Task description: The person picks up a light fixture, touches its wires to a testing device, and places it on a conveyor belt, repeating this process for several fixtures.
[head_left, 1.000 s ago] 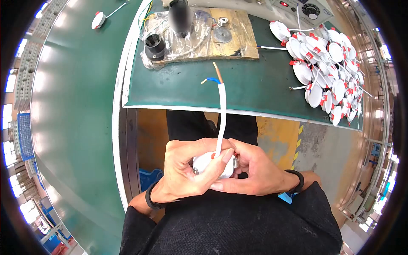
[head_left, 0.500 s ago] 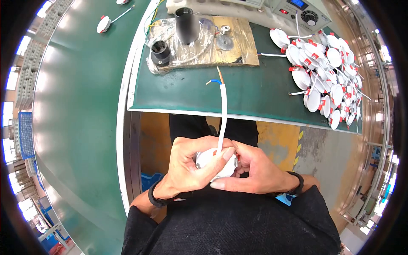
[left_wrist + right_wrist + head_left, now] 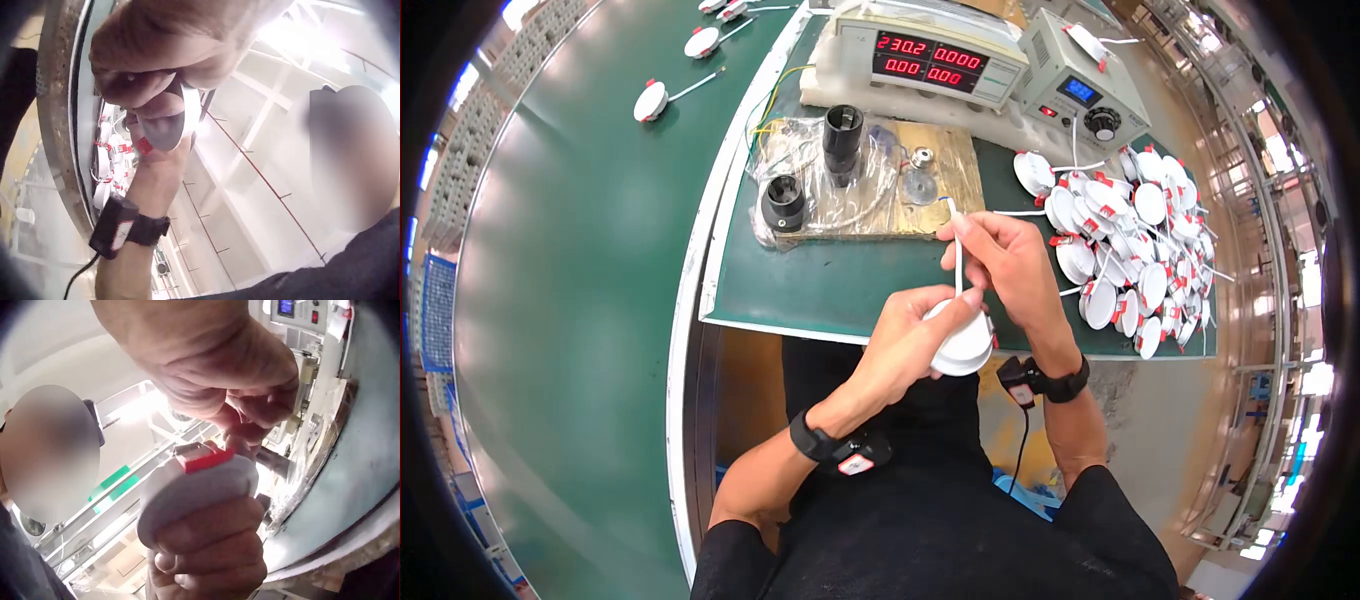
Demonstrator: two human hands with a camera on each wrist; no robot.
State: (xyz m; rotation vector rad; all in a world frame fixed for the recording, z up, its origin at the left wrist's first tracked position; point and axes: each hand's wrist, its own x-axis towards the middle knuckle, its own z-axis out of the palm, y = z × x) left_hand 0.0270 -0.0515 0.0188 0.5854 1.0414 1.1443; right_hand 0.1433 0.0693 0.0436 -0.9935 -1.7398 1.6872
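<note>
A round white downlight (image 3: 964,350) is gripped by my left hand (image 3: 912,335), thumb on top near where its cable leaves. In the right wrist view the left fingers wrap the downlight (image 3: 187,494), and a red tag (image 3: 206,461) and a metal spring clip show at its edge. The white cable (image 3: 959,268) stands up from the light toward the board. Close to the cable's stripped end, my right hand (image 3: 1012,262) pinches it between thumb and fingers, just before the wooden board (image 3: 960,165).
Black cylindrical sockets (image 3: 784,203) stand on the plastic-wrapped board. Behind it are a meter (image 3: 930,62) with red digits and a grey control box (image 3: 1085,95) with a knob. A heap of white downlights (image 3: 1140,235) lies right; several more rest on the left green surface (image 3: 580,300).
Both hands have moved forward with the downlight, over the table's front edge. The right hand has left the light's body and now pinches the cable near its end. The meter has come into view.
</note>
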